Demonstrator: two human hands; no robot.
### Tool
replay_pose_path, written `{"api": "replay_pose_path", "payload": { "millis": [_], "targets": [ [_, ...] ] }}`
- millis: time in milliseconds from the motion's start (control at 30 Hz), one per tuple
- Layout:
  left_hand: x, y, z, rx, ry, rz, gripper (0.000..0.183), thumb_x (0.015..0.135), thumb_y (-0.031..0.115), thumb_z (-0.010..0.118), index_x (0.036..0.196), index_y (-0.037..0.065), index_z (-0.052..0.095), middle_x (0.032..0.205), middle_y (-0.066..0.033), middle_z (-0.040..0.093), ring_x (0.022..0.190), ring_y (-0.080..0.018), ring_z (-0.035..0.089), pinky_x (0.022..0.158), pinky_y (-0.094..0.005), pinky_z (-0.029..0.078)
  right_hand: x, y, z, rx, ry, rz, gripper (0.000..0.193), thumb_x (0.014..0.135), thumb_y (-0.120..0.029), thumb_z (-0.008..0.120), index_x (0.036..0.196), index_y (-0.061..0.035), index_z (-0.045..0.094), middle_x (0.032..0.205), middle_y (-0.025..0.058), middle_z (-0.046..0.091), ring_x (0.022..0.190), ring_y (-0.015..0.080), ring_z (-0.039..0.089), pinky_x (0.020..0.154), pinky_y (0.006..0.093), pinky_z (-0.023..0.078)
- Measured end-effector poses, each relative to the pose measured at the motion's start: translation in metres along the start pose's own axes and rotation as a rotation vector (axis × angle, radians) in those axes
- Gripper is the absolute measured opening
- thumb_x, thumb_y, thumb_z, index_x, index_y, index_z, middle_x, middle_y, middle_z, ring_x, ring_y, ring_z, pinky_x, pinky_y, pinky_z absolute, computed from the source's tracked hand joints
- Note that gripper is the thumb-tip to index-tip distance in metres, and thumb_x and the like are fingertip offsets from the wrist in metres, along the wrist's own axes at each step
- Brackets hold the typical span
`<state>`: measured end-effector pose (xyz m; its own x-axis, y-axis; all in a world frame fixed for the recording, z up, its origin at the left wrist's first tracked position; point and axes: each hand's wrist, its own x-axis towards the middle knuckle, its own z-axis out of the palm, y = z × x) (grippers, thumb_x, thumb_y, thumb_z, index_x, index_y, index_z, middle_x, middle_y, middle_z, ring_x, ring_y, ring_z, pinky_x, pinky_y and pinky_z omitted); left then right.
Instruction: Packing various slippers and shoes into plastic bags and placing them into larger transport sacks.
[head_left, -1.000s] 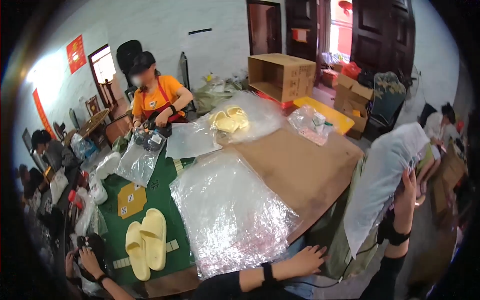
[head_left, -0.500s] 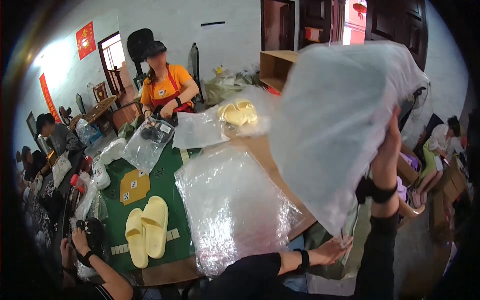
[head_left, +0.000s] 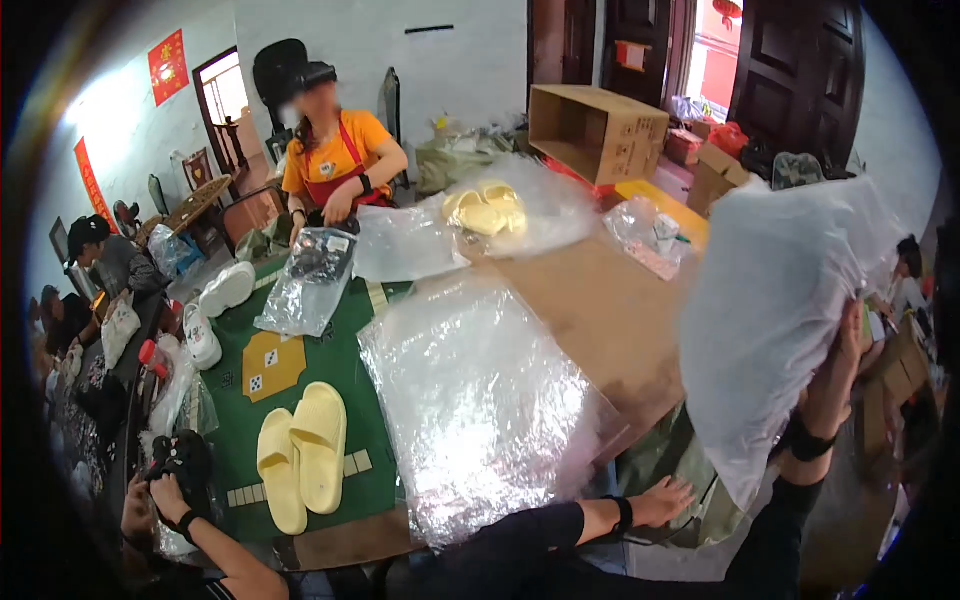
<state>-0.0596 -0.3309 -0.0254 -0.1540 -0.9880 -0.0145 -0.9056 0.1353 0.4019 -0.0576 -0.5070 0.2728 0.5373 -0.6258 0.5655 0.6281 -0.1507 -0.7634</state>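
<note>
Along its right edge, my right hand [head_left: 848, 345] grips a large puffed, cloudy plastic bag [head_left: 765, 310], held up beyond the table's right side. What the bag contains, if anything, is not visible. My left hand [head_left: 662, 502] is stretched out flat with fingers apart, holding nothing, above a green woven sack [head_left: 672, 455] beside the table. To its left, shiny clear plastic bags [head_left: 480, 390] lie in a flat layer on the table. A pair of pale yellow slides [head_left: 322, 440] rests on the green mat [head_left: 370, 410], left of these bags.
Across the table a person in orange [head_left: 350, 150] handles a clear bag with dark footwear [head_left: 315, 275]. More yellow slides [head_left: 487, 210] lie on plastic. White clogs [head_left: 203, 335] stand at left, near another person's hands [head_left: 170, 500] on a dark shoe. Behind is a cardboard box [head_left: 625, 140].
My right hand has carried the cloudy bag right and lower, uncovering the brown table area and the box. My left hand has come away from the bag's lower corner and opened.
</note>
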Motion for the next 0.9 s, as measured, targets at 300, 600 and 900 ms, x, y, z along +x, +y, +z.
{"api": "replay_pose_path", "payload": {
  "millis": [300, 600, 900],
  "targets": [
    [0.044, -0.012, 0.085, 0.059, 0.482, 0.275, 0.04, 0.083, 0.01, 0.051, 0.122, 0.009, 0.053, 0.145, -0.0112, 0.038, 0.139, -0.031, 0.024, 0.117, -0.054, 0.011, -0.062, -0.017, -0.08, -0.58, 0.06, -0.219, 0.052, 0.097, -0.028, 0.054, 0.139, -0.0013, 0.039, 0.133, 0.0104, 0.049, 0.12, 0.0175, 0.046, 0.103, 0.0331, 0.034],
    [-0.006, 0.001, 0.0, 0.219, -0.002, -0.007, 0.034, 0.084, 0.016, 0.052, 0.116, 0.006, 0.059, 0.097, -0.0098, 0.064, 0.107, -0.0262, 0.055, 0.113, -0.0508, 0.02, -0.076, 0.058, -0.16, -1.185, -0.002, -0.049, 0.043, 0.096, -0.024, 0.053, 0.136, -0.0091, 0.048, 0.141, 0.0183, 0.038, 0.131, 0.0249, 0.036, 0.106, 0.0351, 0.032],
    [-0.203, -0.054, -0.273, -0.341, 1.269, -0.414, 0.065, 0.082, 0.014, 0.058, 0.141, 0.004, 0.032, 0.079, -0.0145, 0.062, 0.07, -0.0237, 0.059, 0.059, -0.0367, 0.048, -0.056, 0.09, -0.183, -1.218, -0.259, -0.021, 0.045, 0.097, -0.021, 0.041, 0.141, -0.0136, 0.042, 0.148, 0.0161, 0.03, 0.133, 0.0284, 0.035, 0.108, 0.0392, 0.031]
  ]
}}
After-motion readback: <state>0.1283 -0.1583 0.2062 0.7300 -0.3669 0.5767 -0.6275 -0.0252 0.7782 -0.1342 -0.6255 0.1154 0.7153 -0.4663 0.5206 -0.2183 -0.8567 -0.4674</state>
